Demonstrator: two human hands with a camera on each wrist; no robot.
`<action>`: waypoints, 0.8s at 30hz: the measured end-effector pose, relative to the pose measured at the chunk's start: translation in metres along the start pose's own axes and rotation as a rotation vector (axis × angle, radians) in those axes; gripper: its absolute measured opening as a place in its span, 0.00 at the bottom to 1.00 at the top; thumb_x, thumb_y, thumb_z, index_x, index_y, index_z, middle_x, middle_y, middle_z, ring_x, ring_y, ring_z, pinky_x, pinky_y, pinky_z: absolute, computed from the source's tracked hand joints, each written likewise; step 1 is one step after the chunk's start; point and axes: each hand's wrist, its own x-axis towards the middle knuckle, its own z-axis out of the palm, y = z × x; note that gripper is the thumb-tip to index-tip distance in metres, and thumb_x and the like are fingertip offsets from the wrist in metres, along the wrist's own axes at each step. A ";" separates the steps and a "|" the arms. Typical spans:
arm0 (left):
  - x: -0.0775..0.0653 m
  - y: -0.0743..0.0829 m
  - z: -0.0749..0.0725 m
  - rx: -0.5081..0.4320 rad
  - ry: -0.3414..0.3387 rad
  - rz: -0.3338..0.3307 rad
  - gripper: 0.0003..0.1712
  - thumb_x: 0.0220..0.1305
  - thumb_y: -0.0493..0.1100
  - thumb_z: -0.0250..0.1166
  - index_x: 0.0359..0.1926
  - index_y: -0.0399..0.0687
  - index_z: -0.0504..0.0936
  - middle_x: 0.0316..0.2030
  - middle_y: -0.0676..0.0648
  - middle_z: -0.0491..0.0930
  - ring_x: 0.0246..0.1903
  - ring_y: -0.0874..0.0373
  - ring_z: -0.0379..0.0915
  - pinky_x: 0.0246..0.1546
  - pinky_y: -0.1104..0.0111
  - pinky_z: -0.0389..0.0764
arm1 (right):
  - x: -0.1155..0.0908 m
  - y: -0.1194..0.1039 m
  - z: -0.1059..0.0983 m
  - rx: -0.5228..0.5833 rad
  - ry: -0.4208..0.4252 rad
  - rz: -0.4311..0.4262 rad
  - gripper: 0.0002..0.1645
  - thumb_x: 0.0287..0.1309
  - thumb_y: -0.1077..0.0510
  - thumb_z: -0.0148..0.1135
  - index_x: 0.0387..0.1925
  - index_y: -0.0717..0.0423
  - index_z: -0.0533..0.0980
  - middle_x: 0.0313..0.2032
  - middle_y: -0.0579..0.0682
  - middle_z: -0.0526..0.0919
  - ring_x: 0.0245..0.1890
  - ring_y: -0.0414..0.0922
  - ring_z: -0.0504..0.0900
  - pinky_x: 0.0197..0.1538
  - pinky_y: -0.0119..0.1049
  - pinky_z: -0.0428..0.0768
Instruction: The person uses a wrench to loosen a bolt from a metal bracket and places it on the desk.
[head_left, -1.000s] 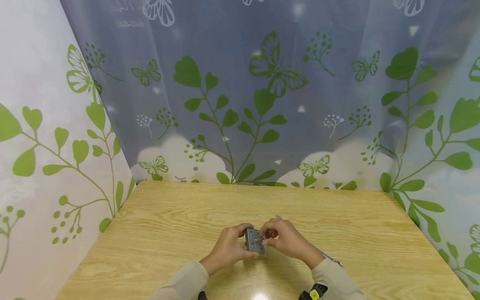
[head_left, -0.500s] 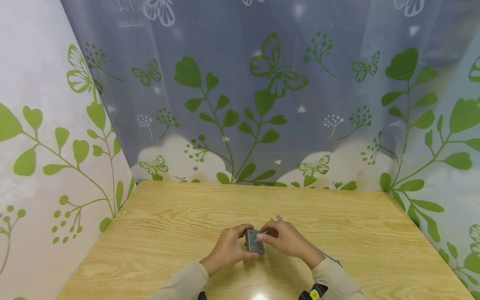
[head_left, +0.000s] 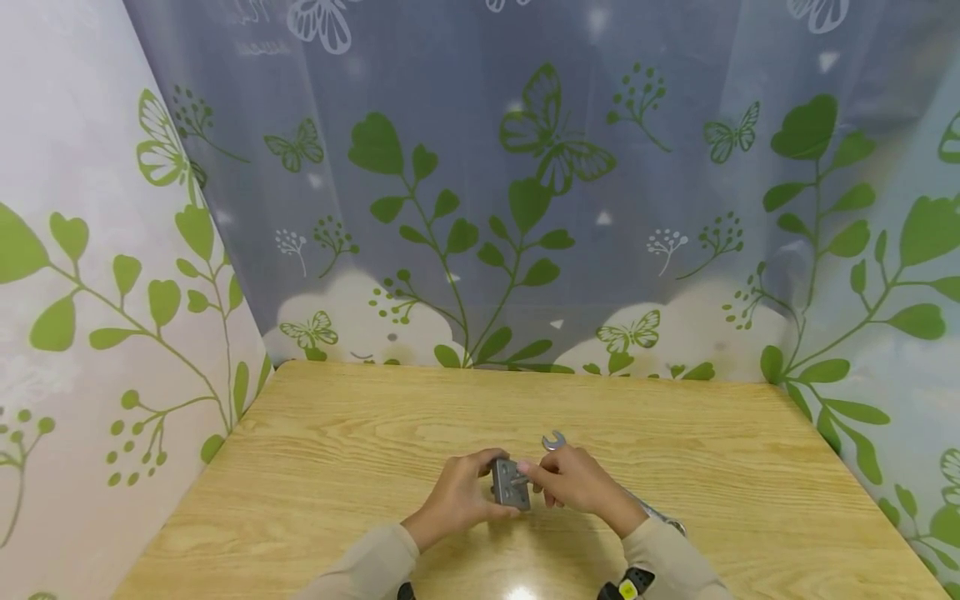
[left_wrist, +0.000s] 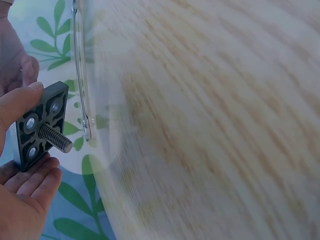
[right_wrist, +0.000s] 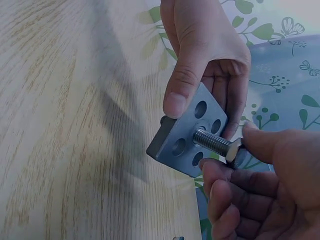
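Observation:
My left hand (head_left: 453,496) grips a square grey metal plate (right_wrist: 187,142) by two opposite edges, above the table. Round holes lie near the plate's corners. Through its centre runs a threaded bolt (right_wrist: 212,141), with the hex head on the side of my right hand (head_left: 577,483). The right thumb and index finger are at the bolt head, pinching it, while the other fingers curl below. Part of the thread shows between head and plate. In the left wrist view the threaded end (left_wrist: 57,138) sticks out of the plate's ribbed back.
A wrench (head_left: 555,440) lies on the wooden table (head_left: 360,425) beneath the right forearm, its open end past the hand and its other end by the sleeve. Printed curtains with leaves and butterflies stand behind and beside the table.
The right thumb and fingers have shifted about the bolt head, the fingers now lower and more of the bolt showing. More of the wrench's open end shows. The left hand and plate stay almost still.

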 end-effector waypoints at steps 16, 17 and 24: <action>0.000 -0.003 -0.002 -0.029 0.005 -0.013 0.40 0.41 0.42 0.80 0.56 0.33 0.75 0.52 0.36 0.79 0.48 0.43 0.80 0.48 0.61 0.83 | 0.003 -0.003 -0.001 -0.036 0.048 -0.179 0.12 0.53 0.69 0.67 0.40 0.56 0.82 0.34 0.48 0.83 0.33 0.39 0.77 0.34 0.31 0.78; 0.000 -0.003 -0.002 -0.029 0.005 -0.009 0.40 0.41 0.42 0.80 0.56 0.33 0.75 0.51 0.37 0.80 0.48 0.43 0.80 0.48 0.61 0.83 | 0.003 -0.003 -0.001 -0.040 0.050 -0.182 0.12 0.53 0.69 0.67 0.40 0.56 0.82 0.34 0.47 0.83 0.33 0.38 0.77 0.35 0.31 0.79; -0.001 -0.006 -0.001 -0.030 0.005 -0.008 0.40 0.41 0.42 0.80 0.56 0.33 0.75 0.51 0.37 0.80 0.48 0.44 0.80 0.48 0.62 0.83 | 0.003 0.000 0.000 -0.029 0.029 -0.195 0.15 0.53 0.66 0.68 0.44 0.57 0.81 0.35 0.48 0.83 0.32 0.39 0.77 0.34 0.31 0.80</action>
